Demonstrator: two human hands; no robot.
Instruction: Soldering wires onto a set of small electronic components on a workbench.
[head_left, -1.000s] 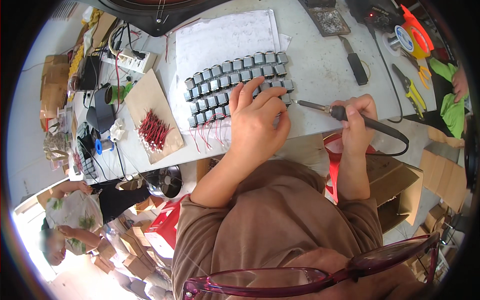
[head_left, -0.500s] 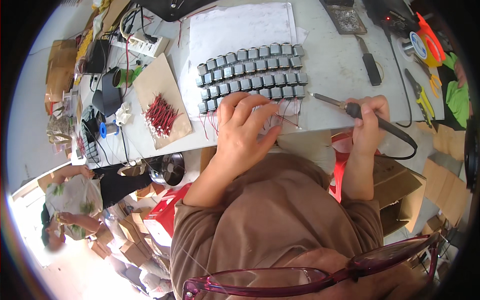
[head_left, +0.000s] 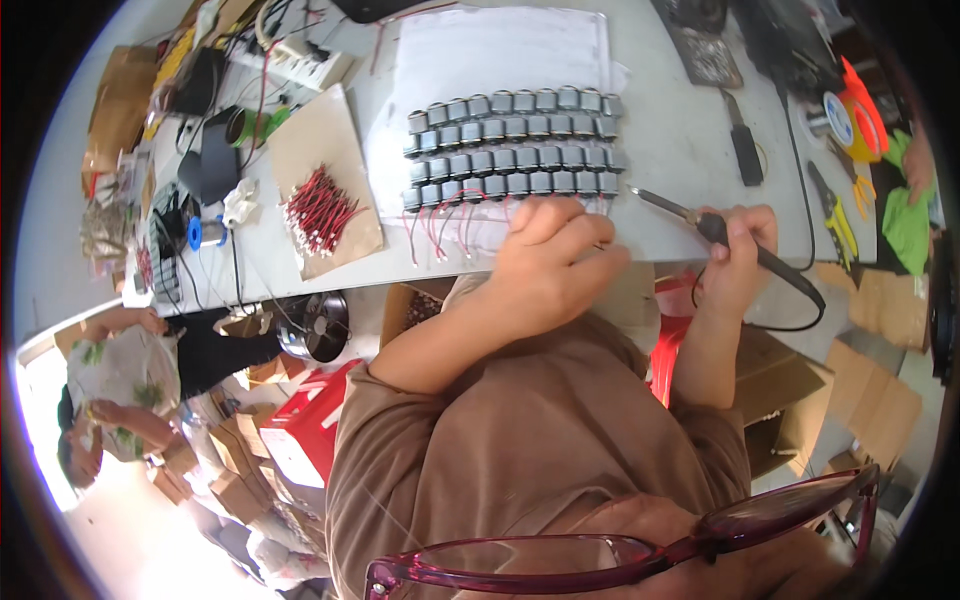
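My right hand (head_left: 741, 250) is wrapped round the handle of a soldering iron (head_left: 716, 228). Its metal tip points left, just beyond the right end of the small grey metal blocks (head_left: 540, 158), which lie in several rows on white paper (head_left: 500, 50). My left hand (head_left: 565, 262) is in front of the nearest row, toward its right end. Its fingers are curled, and whatever is between them is hidden. Thin red wires (head_left: 440, 232) with white ends hang from the front row toward the table edge, left of my left hand.
On the left, a bundle of red wires (head_left: 320, 212) lies on brown cardboard (head_left: 345, 140), near a power strip (head_left: 310, 62). A knife (head_left: 742, 145), yellow-handled cutters (head_left: 835, 215) and a solder spool (head_left: 838, 118) are on the right. Another person (head_left: 125, 370) is at the far left.
My left hand has moved right along the front row, and its fingers have curled in. More wires now show at the row's left. The right hand keeps the soldering iron.
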